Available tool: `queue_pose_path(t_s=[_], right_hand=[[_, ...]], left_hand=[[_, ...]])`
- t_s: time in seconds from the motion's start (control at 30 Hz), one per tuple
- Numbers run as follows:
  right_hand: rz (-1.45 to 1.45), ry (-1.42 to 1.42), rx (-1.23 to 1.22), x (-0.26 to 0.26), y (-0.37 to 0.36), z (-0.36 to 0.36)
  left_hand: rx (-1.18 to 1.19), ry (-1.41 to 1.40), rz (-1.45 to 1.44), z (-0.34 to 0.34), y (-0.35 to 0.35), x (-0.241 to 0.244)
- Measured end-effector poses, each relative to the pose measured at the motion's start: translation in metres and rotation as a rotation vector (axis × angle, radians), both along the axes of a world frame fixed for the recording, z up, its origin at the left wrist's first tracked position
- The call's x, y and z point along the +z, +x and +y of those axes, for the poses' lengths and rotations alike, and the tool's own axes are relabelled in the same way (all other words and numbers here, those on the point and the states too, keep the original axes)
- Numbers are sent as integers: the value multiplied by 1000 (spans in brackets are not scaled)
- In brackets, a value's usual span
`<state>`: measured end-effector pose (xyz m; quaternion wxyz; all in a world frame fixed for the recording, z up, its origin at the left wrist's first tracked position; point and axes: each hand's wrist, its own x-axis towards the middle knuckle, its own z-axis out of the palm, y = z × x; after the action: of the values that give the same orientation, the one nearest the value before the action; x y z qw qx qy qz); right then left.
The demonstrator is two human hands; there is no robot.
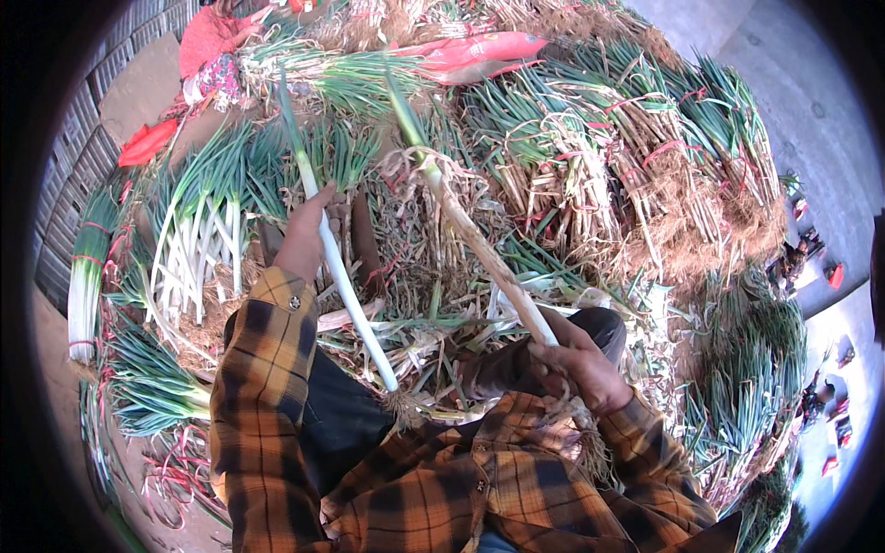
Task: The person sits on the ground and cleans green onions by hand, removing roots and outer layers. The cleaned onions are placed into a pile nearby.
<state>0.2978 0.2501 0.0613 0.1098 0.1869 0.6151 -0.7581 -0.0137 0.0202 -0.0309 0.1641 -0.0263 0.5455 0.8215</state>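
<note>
My left hand grips a clean white scallion stalk, its green top pointing away from me and its roots hanging near my lap. In my right hand is a second scallion, held near its root end. Brownish dry skin covers much of that stalk, and loose withered leaves hang around its upper part. Its tangled roots dangle below my fist. The two stalks are apart. Between my knees lies a litter of peeled leaves and skins.
Peeled white scallions lie at left, beside a tied bundle. Unpeeled bundles with red ties are heaped at right. Red strapping lies at lower left. A person in red sits at the far left, near a red sack.
</note>
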Motion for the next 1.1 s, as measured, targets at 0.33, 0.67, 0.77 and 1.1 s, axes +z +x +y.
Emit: queue_pose_path(t_s=[0.33,0.67,0.77,1.1], right_hand=[[146,628,283,-55,45,7],[392,411,116,-47,-151,-37],[337,-11,46,-57,-191,-61],[240,-88,-495,-69,-80,88]], left_hand=[[-50,278,51,-9,-3,20],[-223,278,115,5,6,27],[-251,284,208,-1,10,31],[-180,313,141,8,16,28]])
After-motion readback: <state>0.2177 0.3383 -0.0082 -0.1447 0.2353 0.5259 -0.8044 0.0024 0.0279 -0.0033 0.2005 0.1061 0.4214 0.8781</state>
